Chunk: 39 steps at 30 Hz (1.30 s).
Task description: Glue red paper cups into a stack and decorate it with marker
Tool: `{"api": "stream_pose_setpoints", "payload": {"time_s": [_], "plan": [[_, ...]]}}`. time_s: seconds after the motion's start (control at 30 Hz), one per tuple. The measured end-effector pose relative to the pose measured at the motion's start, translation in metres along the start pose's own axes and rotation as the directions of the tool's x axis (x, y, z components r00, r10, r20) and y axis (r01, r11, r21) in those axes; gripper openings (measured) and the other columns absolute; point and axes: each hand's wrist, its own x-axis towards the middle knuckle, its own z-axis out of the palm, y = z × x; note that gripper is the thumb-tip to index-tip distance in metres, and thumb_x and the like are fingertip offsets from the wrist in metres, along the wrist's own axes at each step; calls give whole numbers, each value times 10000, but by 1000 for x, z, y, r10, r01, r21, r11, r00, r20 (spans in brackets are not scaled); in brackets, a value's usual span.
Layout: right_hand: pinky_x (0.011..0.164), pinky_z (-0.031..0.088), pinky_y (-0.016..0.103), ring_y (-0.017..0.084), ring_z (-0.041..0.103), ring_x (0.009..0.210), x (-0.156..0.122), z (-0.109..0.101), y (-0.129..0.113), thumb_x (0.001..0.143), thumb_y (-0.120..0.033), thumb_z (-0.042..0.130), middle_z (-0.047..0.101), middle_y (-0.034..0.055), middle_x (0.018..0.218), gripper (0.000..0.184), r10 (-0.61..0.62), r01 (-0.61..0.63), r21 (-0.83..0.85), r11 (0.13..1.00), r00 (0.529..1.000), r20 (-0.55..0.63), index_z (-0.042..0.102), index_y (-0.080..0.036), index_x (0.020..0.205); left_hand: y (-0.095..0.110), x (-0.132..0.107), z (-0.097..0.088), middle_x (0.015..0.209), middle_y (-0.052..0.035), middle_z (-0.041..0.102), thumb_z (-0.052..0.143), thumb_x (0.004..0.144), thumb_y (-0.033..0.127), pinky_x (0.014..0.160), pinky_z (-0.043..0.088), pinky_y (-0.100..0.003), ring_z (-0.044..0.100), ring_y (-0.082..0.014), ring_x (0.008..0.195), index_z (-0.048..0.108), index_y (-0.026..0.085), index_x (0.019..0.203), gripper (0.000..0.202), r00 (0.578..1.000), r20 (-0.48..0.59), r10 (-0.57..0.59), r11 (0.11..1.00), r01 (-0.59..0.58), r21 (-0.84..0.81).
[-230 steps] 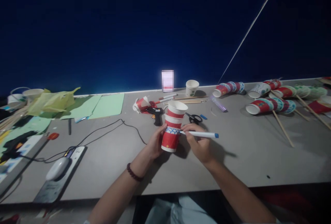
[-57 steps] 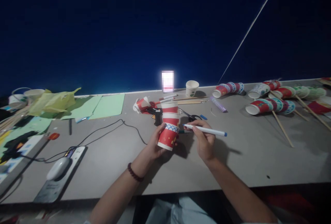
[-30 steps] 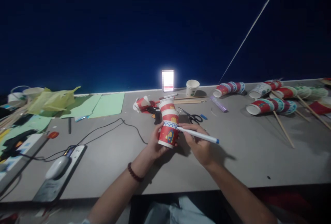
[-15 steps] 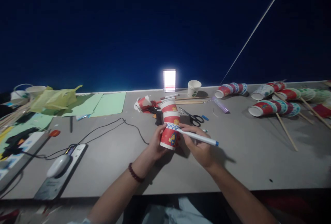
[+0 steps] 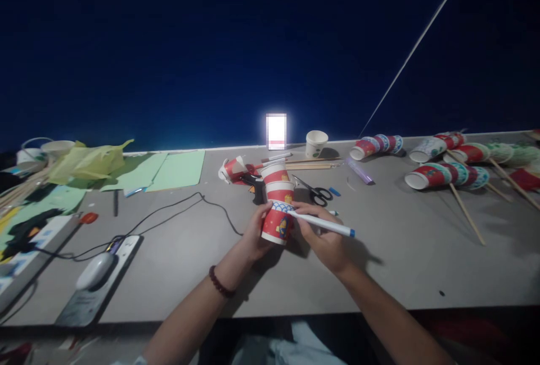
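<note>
A stack of nested red-and-white paper cups (image 5: 277, 202) is held above the grey table (image 5: 379, 264), rim ends toward me. My left hand (image 5: 255, 233) is wrapped round the lowest cup from the left. My right hand (image 5: 324, 241) pinches a white marker with a blue end (image 5: 324, 223), its tip touching the blue scale pattern on the lowest cup. A bead bracelet (image 5: 220, 282) circles my left wrist.
Black scissors (image 5: 315, 190) and a black glue gun (image 5: 255, 187) lie just behind the cups. Joined cup chains on wooden sticks (image 5: 447, 175) fill the right side. Green paper (image 5: 169, 171), a power strip (image 5: 97, 275) with cable and a white cup (image 5: 316, 143) lie elsewhere.
The cup stack was turned in my left hand over the past seconds, bringing a printed figure into view. The marker lifted off, then returned to the lowest cup. Little moved in the last half second.
</note>
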Motion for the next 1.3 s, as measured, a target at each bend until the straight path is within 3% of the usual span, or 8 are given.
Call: {"api": "stream_pose_setpoints", "payload": {"time_s": [0.43, 1.3], "plan": [[921, 580, 368, 210, 733, 985, 0, -2, 1, 886, -189, 631, 771, 53, 1052, 108, -5, 5, -7, 1000, 1000, -9, 699, -249, 944, 0, 1, -1, 681, -107, 712, 533, 905, 318, 574, 553, -289, 670, -184, 571, 675, 70, 852, 291, 1000, 3, -1, 1000, 1, 2], [933, 565, 349, 198, 724, 995, -1, -1, 2, 881, -174, 634, 766, 38, 1058, 120, 24, -24, 34, 999, 1000, -8, 698, -260, 936, -1, 0, -2, 680, -100, 705, 470, 941, 324, 568, 545, -287, 667, -179, 572, 680, 66, 846, 346, 1000, 17, -7, 1000, 6, 10]]}}
